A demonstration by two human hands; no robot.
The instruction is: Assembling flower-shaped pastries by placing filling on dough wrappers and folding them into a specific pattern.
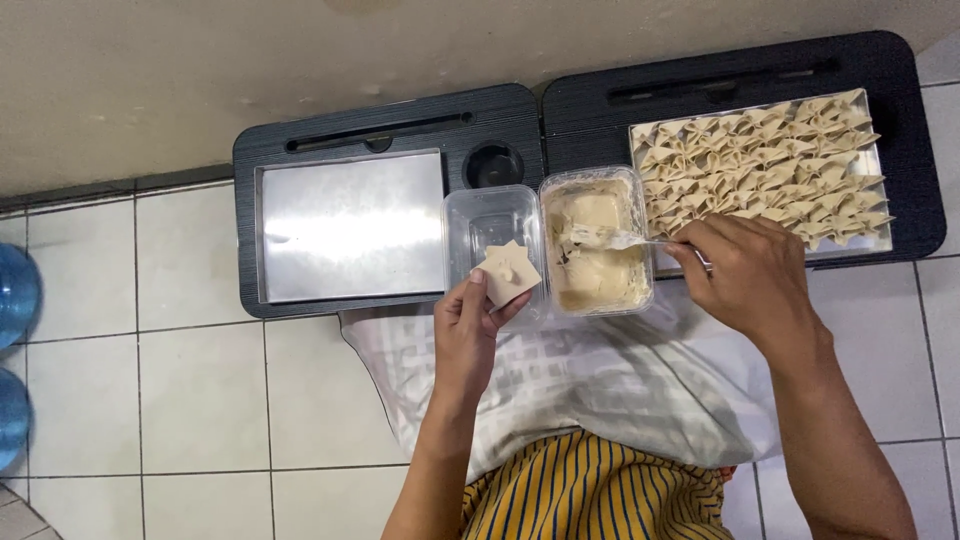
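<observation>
One wrapper (pixel 508 273) in left hand (pixel 468 335); right hand (pixel 750 275) holding one spoon (pixel 620 238)

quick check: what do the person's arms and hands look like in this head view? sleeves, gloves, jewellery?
Both forearms are bare as far as the frame shows: no sleeves in view. The left hand and the right hand wear no gloves, and no ring, watch or bracelet shows. The only clothing in view is yellow fabric with dark stripes at the bottom edge.

Left hand (pixel 468 330) raised, fingers pinched; right hand (pixel 745 275) apparently closed.
</observation>
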